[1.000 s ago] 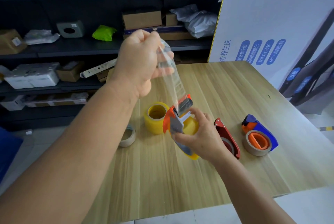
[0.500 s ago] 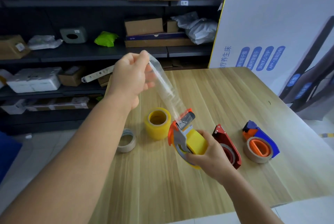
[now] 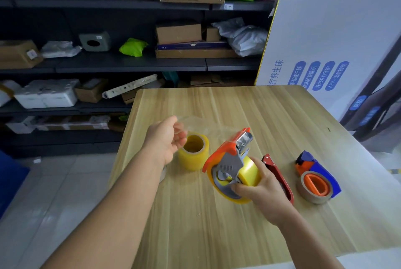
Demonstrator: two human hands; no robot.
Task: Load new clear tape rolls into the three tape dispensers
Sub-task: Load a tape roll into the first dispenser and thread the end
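Right hand (image 3: 258,190) grip: fingers curled round the fat yellow-tinted clear tape roll (image 3: 247,174) seated in the orange-and-grey handheld tape dispenser (image 3: 227,160), thumb across the grey side plate; dispenser held clear of the bench, cutter end tilted up and away, presumably so the tape can run out over the roller. Left hand (image 3: 167,140) grip: fingers loosely curled at the free end of a clear strip of tape (image 3: 201,126) drawn from the dispenser mouth; the film is nearly invisible against the wood, so whether the fingers pinch it or it merely clings to them I cannot tell. The strip sags low between hand and cutter, not taut. Judgement: this roll is loaded and the leader is being threaded or tested; tearing it on the blade would be the closing step for this unit. Just beside the left hand, a second yellow-tinted clear tape roll (image 3: 194,151) stands on end on the pale wooden bench (image 3: 217,236), within reach as the next spare. Behind the right hand lies a red metal-framed tape dispenser (image 3: 280,176), partly hidden. Further right, apart, a blue-and-orange tape dispenser (image 3: 316,178) carries a thin brownish roll, which looks due for replacement. Risk: slack film folding onto itself.
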